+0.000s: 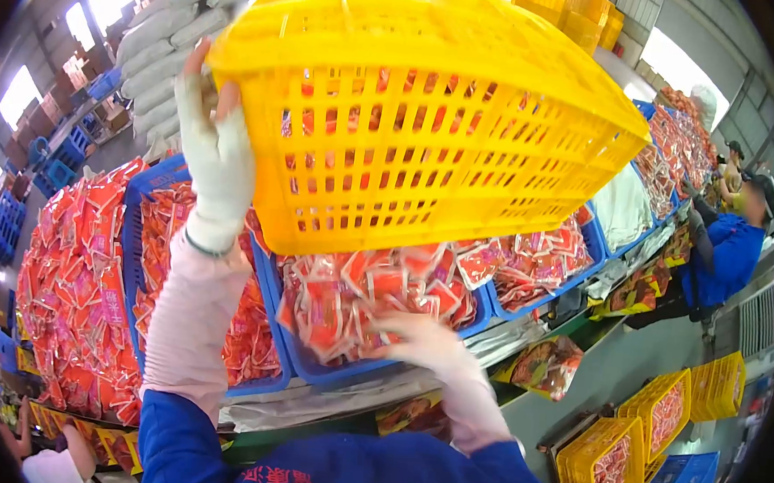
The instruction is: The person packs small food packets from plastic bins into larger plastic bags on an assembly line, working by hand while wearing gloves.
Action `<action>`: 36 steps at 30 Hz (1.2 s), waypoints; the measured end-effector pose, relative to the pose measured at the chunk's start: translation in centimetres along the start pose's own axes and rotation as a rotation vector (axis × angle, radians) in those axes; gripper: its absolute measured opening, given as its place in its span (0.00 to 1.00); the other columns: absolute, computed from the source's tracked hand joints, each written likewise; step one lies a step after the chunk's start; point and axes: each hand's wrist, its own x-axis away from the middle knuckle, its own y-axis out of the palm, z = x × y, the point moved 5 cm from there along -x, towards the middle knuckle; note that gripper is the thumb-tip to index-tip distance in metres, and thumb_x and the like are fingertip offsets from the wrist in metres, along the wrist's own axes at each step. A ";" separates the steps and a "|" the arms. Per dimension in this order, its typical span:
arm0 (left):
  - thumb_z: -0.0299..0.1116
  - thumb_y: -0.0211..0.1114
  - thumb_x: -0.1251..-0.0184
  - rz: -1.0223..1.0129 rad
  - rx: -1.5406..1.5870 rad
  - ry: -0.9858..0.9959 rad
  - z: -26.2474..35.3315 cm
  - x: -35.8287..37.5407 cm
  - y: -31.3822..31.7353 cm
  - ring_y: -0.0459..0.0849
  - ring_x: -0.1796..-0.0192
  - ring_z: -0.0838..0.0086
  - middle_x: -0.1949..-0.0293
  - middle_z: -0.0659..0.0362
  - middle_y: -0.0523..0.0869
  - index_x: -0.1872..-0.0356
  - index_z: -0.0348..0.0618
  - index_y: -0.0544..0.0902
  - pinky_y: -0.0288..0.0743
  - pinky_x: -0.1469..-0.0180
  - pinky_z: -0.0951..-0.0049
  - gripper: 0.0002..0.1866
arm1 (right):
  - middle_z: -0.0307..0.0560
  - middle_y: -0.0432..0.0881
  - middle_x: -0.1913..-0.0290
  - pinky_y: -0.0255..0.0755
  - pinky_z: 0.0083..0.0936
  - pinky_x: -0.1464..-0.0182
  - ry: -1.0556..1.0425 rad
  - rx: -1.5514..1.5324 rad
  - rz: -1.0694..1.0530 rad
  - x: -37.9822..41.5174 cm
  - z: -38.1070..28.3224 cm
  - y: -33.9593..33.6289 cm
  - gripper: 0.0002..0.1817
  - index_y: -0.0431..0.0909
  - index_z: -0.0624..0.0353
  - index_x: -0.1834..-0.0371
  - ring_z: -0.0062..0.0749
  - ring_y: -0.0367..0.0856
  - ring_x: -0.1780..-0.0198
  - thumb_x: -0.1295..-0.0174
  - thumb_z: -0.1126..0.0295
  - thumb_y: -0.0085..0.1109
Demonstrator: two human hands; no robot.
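Observation:
My left hand (pixel 217 162), in a white fingerless glove, grips the left end of a yellow plastic crate (pixel 361 224), which is tipped on its side above the bins. Through its slots, red packets show. Below it stands a blue crate (pixel 311 370) filled with red and white sachets (pixel 338 305). My right hand (pixel 420 341), gloved in white and slightly blurred, reaches over these sachets with its fingers stretched out at the pile.
Another blue crate (pixel 131 259) and a large heap of red sachets (pixel 78 292) lie to the left. White sacks (pixel 162 55) are stacked behind. At right, a person in blue (pixel 727 252) works beside the row. Yellow crates (pixel 583 453) with sachets sit lower right.

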 end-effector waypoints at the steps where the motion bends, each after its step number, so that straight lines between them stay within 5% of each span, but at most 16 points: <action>1: 0.31 0.54 0.19 0.025 0.018 -0.006 0.8 0.9 -0.2 0.76 0.48 0.77 0.48 0.58 0.78 0.28 0.36 0.69 0.70 0.44 0.78 0.23 | 0.57 0.78 0.33 0.72 0.39 0.32 0.016 -0.010 0.385 3.4 -0.1 -4.8 0.36 0.69 0.53 0.26 0.45 0.79 0.35 0.37 0.56 0.65; 3: 0.30 0.54 0.20 0.056 0.050 -0.002 2.3 2.5 -0.8 0.75 0.46 0.77 0.48 0.57 0.77 0.29 0.36 0.70 0.69 0.42 0.78 0.22 | 0.56 0.74 0.31 0.67 0.39 0.28 0.325 -0.037 1.294 10.1 4.9 -14.2 0.37 0.63 0.58 0.22 0.43 0.74 0.31 0.29 0.51 0.57; 5: 0.31 0.53 0.19 -0.046 -0.160 0.093 4.3 4.0 -1.2 0.73 0.32 0.69 0.37 0.51 0.75 0.30 0.35 0.71 0.64 0.28 0.68 0.21 | 0.58 0.61 0.21 0.53 0.44 0.20 0.351 -0.302 1.655 13.8 12.4 -21.3 0.44 0.53 0.58 0.17 0.45 0.57 0.20 0.25 0.38 0.48; 8: 0.30 0.53 0.19 -0.122 0.009 0.342 5.5 2.4 0.0 0.74 0.33 0.68 0.38 0.52 0.76 0.33 0.34 0.73 0.65 0.29 0.67 0.19 | 0.52 0.64 0.22 0.52 0.43 0.21 0.069 -0.766 1.444 10.1 21.9 -28.7 0.39 0.55 0.61 0.19 0.43 0.62 0.22 0.21 0.43 0.42; 11: 0.26 0.56 0.21 0.068 -0.112 0.220 4.4 -3.9 -0.6 0.82 0.48 0.75 0.48 0.56 0.84 0.37 0.34 0.77 0.74 0.43 0.78 0.16 | 0.51 0.69 0.25 0.56 0.42 0.22 -0.194 -0.914 1.724 5.6 11.2 -33.6 0.34 0.59 0.62 0.21 0.43 0.67 0.25 0.19 0.47 0.40; 14: 0.29 0.57 0.21 0.213 0.028 0.208 2.1 -9.5 -4.7 0.86 0.52 0.73 0.49 0.56 0.87 0.35 0.36 0.77 0.79 0.45 0.76 0.18 | 0.50 0.72 0.27 0.61 0.40 0.25 -0.194 -0.748 1.664 3.7 6.8 -38.4 0.33 0.65 0.62 0.25 0.43 0.72 0.28 0.20 0.46 0.41; 19: 0.37 0.62 0.26 0.040 -0.480 0.135 -4.7 -18.2 -7.2 0.84 0.44 0.65 0.45 0.50 0.86 0.32 0.40 0.75 0.76 0.40 0.70 0.25 | 0.51 0.75 0.29 0.67 0.39 0.30 -0.041 0.127 1.191 -11.6 -3.5 -47.8 0.35 0.68 0.55 0.25 0.43 0.75 0.31 0.25 0.41 0.47; 22: 0.42 0.65 0.29 -0.332 -0.849 -0.113 -15.4 -15.3 -5.7 0.82 0.40 0.61 0.43 0.47 0.85 0.29 0.43 0.73 0.74 0.36 0.66 0.30 | 0.52 0.77 0.31 0.71 0.38 0.32 0.108 0.680 0.758 -19.8 -5.7 -42.5 0.36 0.70 0.50 0.26 0.43 0.77 0.33 0.28 0.38 0.51; 25: 0.47 0.68 0.32 -0.736 -0.945 -0.280 -24.2 -0.1 -1.3 0.81 0.35 0.56 0.41 0.44 0.84 0.27 0.46 0.72 0.73 0.33 0.62 0.34 | 0.52 0.79 0.32 0.74 0.37 0.35 0.261 0.753 0.413 -23.7 -0.2 -30.3 0.38 0.72 0.46 0.26 0.43 0.79 0.35 0.32 0.35 0.55; 26: 0.49 0.68 0.33 -0.817 -0.895 -0.312 -25.0 5.9 0.6 0.80 0.34 0.55 0.40 0.43 0.84 0.27 0.46 0.72 0.72 0.32 0.61 0.36 | 0.53 0.78 0.33 0.74 0.44 0.36 0.280 0.683 0.402 -23.7 2.3 -25.8 0.37 0.73 0.39 0.27 0.46 0.77 0.33 0.36 0.37 0.60; 27: 0.52 0.72 0.37 -1.049 -0.386 -0.659 -24.3 10.9 2.8 0.78 0.31 0.53 0.35 0.43 0.80 0.28 0.48 0.73 0.71 0.31 0.60 0.38 | 0.54 0.78 0.33 0.74 0.52 0.36 0.301 0.613 0.393 -23.6 4.7 -21.2 0.37 0.74 0.32 0.28 0.49 0.76 0.32 0.41 0.38 0.65; 28: 0.60 0.72 0.41 -0.789 -0.577 -0.366 -26.4 16.8 2.7 0.77 0.30 0.47 0.23 0.52 0.67 0.26 0.60 0.72 0.68 0.30 0.44 0.41 | 0.54 0.77 0.33 0.74 0.58 0.37 0.391 0.831 0.312 -21.6 2.5 -17.2 0.35 0.75 0.31 0.29 0.51 0.74 0.30 0.42 0.41 0.67; 30: 0.38 0.70 0.38 -0.766 -0.716 -0.514 -17.7 18.0 2.4 0.80 0.36 0.49 0.31 0.46 0.75 0.34 0.51 0.77 0.77 0.37 0.53 0.29 | 0.50 0.76 0.34 0.69 0.70 0.37 0.366 0.860 0.282 -19.4 2.4 -12.6 0.32 0.78 0.30 0.34 0.52 0.71 0.30 0.46 0.44 0.66; 32: 0.33 0.68 0.40 -0.633 -0.574 -0.399 -16.8 24.1 0.5 0.86 0.46 0.54 0.43 0.51 0.81 0.38 0.58 0.81 0.80 0.48 0.54 0.25 | 0.50 0.77 0.38 0.73 0.62 0.38 0.301 0.860 0.311 -15.5 2.0 -8.6 0.29 0.80 0.38 0.39 0.53 0.73 0.32 0.48 0.55 0.69; 34: 0.29 0.65 0.38 -1.015 -0.722 -0.341 -12.7 29.0 0.1 0.86 0.50 0.54 0.51 0.52 0.82 0.39 0.61 0.82 0.82 0.51 0.55 0.25 | 0.51 0.77 0.39 0.77 0.55 0.41 -0.004 0.801 0.515 -12.2 2.3 -5.4 0.26 0.81 0.44 0.42 0.55 0.73 0.34 0.48 0.61 0.69; 36: 0.29 0.63 0.38 -1.056 -0.652 -0.362 -8.2 31.3 -0.5 0.86 0.53 0.55 0.55 0.53 0.82 0.39 0.62 0.83 0.82 0.53 0.55 0.25 | 0.55 0.75 0.36 0.76 0.46 0.36 0.167 0.585 0.316 -9.8 1.1 -2.7 0.27 0.81 0.49 0.43 0.58 0.72 0.32 0.51 0.72 0.70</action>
